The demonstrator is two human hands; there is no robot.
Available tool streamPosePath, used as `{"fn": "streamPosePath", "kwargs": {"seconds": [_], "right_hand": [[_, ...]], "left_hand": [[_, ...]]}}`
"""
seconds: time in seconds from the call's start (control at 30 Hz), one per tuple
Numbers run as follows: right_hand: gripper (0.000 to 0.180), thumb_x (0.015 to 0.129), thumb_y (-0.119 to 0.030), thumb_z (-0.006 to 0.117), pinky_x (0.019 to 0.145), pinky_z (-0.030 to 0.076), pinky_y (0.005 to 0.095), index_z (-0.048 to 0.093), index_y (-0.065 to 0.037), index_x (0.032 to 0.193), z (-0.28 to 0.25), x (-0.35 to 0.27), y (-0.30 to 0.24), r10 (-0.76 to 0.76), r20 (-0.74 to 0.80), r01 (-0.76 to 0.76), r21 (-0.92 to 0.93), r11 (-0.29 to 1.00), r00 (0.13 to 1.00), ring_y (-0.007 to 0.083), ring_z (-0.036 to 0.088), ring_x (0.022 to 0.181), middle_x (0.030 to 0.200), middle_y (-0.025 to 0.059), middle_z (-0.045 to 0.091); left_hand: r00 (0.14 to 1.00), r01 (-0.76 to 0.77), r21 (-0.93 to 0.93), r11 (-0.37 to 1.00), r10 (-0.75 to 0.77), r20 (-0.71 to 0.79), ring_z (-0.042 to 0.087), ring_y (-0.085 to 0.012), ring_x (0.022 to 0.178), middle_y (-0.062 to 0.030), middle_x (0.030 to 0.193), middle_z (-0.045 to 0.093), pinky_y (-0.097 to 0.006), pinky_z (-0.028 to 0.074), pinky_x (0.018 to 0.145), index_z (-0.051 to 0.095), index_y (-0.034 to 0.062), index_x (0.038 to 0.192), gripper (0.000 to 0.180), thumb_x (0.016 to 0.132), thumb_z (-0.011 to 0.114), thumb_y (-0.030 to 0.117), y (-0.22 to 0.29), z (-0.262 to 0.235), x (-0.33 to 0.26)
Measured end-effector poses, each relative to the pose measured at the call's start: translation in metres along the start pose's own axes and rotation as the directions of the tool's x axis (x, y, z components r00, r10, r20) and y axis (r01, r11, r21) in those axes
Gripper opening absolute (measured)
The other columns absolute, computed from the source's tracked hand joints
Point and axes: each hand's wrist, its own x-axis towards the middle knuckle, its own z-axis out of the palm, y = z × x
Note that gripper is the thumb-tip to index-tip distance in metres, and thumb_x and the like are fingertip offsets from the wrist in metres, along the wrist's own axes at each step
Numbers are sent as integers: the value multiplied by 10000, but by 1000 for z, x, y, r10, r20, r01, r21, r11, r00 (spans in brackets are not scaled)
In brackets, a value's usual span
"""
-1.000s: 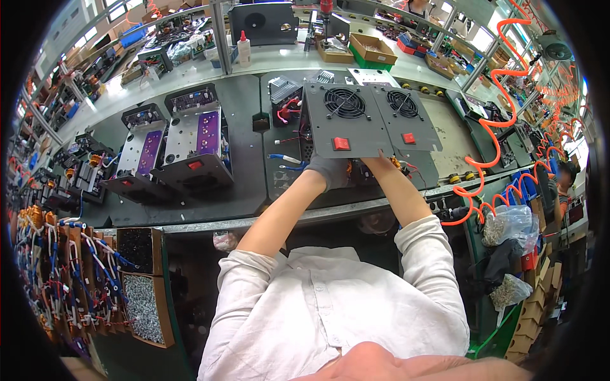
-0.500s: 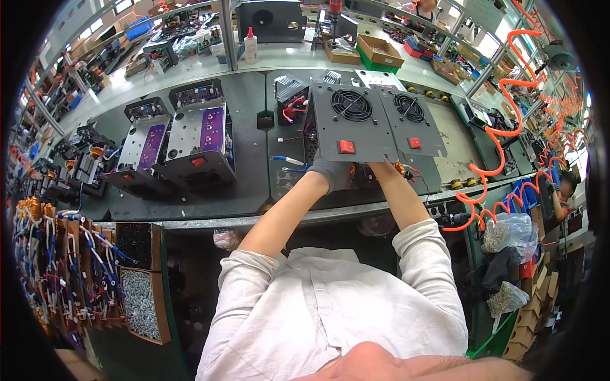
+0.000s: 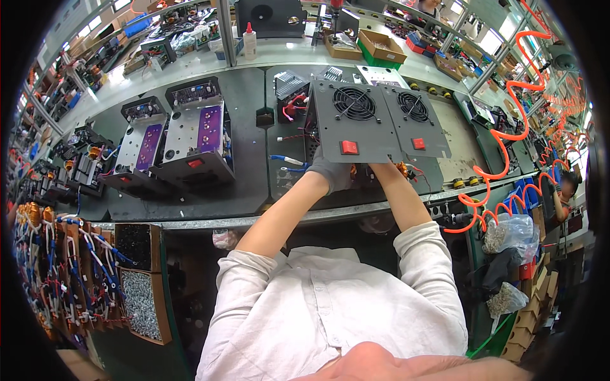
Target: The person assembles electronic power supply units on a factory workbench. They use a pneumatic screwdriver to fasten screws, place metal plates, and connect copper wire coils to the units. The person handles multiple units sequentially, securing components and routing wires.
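Note:
Two grey metal panels, each with a black fan grille and a red rocker switch, stand tilted side by side in front of me. The larger left panel (image 3: pixel 330 127) has its switch (image 3: pixel 349 147) near its lower edge; the narrower panel (image 3: pixel 432 136) is to its right. My left hand (image 3: pixel 330 174), in a dark grey glove, reaches in beneath the left panel's lower edge. My right hand (image 3: pixel 380 168) goes under the same edge farther right, almost wholly covered. The panels hide the fingers of both hands. A copper-wound coil (image 3: pixel 403 169) and thin wires show beside my right wrist.
Two open units with purple boards (image 3: pixel 208 130) stand at the left. Blue-sleeved cables (image 3: pixel 289 160) lie by my left hand. A heat sink (image 3: pixel 291 86) sits behind. Orange coiled air hose (image 3: pixel 492 168) hangs at the right. Wire harnesses (image 3: pixel 70 273) and a box of screws (image 3: pixel 141 305) are lower left.
The view has shifted slightly, so the panels appear a little farther right and the rear bench a little higher. Both hands keep their places beneath the panel.

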Motion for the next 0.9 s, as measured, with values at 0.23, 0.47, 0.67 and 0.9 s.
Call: {"fn": "streamPosePath", "kwargs": {"seconds": [0.23, 0.47, 0.67, 0.9], "right_hand": [[356, 938, -286, 575, 948, 474, 412, 598, -51, 1204, -13, -5, 19, 45, -6, -45, -28, 999, 999, 268, 582, 1096, 1174, 130, 613], [351, 944, -288, 575, 952, 472, 403, 603, -48, 1198, 8, -6, 17, 39, 20, -37, -105, 994, 999, 258, 587, 1086, 1172, 122, 618], [347, 949, -289, 575, 954, 470, 395, 607, -45, 1192, 32, -5, 23, 51, 33, -42, -228, 973, 998, 250, 592, 1078, 1171, 116, 623], [366, 957, -289, 559, 982, 455, 400, 594, -48, 1230, 31, -12, 67, 160, 146, -129, -199, 972, 976, 255, 582, 1108, 1201, 119, 614]], "left_hand": [[990, -70, -31, 997, 66, -124, 554, -322, 1175, -120, 1244, 587, -438, 439, 1003, 593, 153, 1238, 650, 678, 786, 423, 2, 2, 1], [1000, -22, -42, 999, 22, 5, 556, -328, 1170, -133, 1251, 587, -441, 441, 995, 579, 118, 1262, 686, 715, 765, 488, 5, 11, 5], [990, -46, -15, 999, 43, -132, 551, -305, 1179, -108, 1233, 596, -438, 451, 966, 600, 124, 1229, 614, 718, 777, 416, 2, 0, -6], [986, -46, 17, 999, 48, -158, 587, -281, 1117, -67, 1196, 612, -430, 471, 879, 648, 173, 1156, 475, 728, 756, 345, 1, 15, 7]]}}
